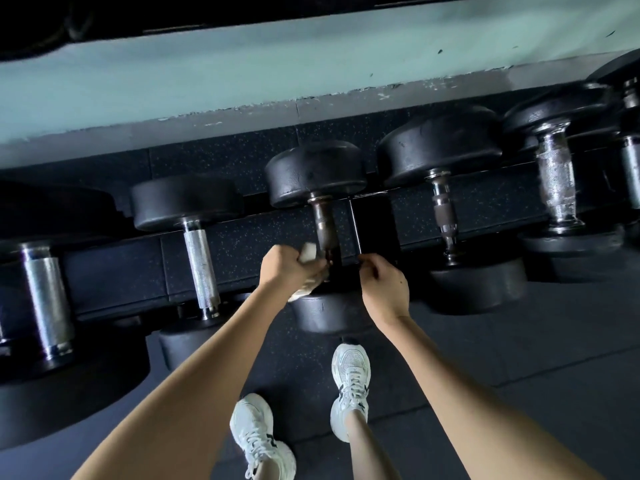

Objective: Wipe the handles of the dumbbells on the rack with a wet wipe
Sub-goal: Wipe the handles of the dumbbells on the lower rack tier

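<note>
**One handle under the wipe, six dumbbells (440, 150) counted on the rack (121, 296)**
The single wipe (307, 252) is clutched in the left hand (287, 268) and held against the near end of the third handle (325, 226) from the left. The right hand (384, 289) is curled just beside it at one thin bar (355, 226); whether that is gripped cannot be told. Two shoes (349, 375) are seen below.

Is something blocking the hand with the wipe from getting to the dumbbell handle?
No, nothing visible. The left hand holds the wet wipe against the near end of the middle dumbbell's handle, and the rest of that handle lies bare. The right hand sits beside it, by a thin rack bar, not across it.
</note>
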The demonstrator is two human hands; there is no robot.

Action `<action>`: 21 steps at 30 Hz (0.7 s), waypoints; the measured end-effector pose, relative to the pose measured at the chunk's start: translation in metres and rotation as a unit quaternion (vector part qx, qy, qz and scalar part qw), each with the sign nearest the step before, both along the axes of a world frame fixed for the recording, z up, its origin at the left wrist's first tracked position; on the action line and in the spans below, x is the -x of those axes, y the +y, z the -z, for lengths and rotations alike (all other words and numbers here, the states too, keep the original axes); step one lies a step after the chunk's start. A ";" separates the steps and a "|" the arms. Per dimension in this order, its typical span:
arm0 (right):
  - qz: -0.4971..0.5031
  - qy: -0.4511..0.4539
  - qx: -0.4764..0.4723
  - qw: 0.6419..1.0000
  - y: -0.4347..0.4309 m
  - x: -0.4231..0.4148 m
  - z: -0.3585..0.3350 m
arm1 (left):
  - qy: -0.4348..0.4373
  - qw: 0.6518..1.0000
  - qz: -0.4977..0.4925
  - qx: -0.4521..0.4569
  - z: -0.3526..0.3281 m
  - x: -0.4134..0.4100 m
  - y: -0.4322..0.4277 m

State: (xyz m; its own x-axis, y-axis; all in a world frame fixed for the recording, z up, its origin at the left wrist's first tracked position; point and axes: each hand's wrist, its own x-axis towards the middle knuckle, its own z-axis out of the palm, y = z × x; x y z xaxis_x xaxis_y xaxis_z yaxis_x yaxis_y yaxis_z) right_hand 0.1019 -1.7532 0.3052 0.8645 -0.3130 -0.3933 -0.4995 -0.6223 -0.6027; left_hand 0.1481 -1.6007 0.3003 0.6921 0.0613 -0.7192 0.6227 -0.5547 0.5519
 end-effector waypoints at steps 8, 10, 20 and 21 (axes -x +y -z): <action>-0.140 -0.060 -0.127 0.980 0.047 -0.009 -0.069 | 0.118 0.898 -0.313 0.286 -0.069 0.028 0.029; -0.224 -0.074 -0.128 0.963 0.063 -0.012 -0.073 | 0.114 0.862 -0.349 0.348 -0.082 0.031 0.038; -0.155 -0.026 -0.218 0.963 0.137 -0.020 -0.052 | 0.089 0.881 -0.395 0.246 -0.094 0.043 0.116; -0.117 -0.058 -0.197 0.972 0.145 -0.023 -0.049 | 0.058 0.894 -0.391 0.209 -0.094 0.044 0.125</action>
State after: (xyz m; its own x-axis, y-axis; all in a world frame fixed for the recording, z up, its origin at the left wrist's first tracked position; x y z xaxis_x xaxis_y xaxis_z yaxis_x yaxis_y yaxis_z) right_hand 0.1245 -1.6085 0.3542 0.9393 0.0521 -0.3391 -0.2875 -0.4198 -0.8609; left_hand 0.1036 -1.4756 0.3946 0.4745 0.2029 -0.8565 0.7960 0.3166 0.5160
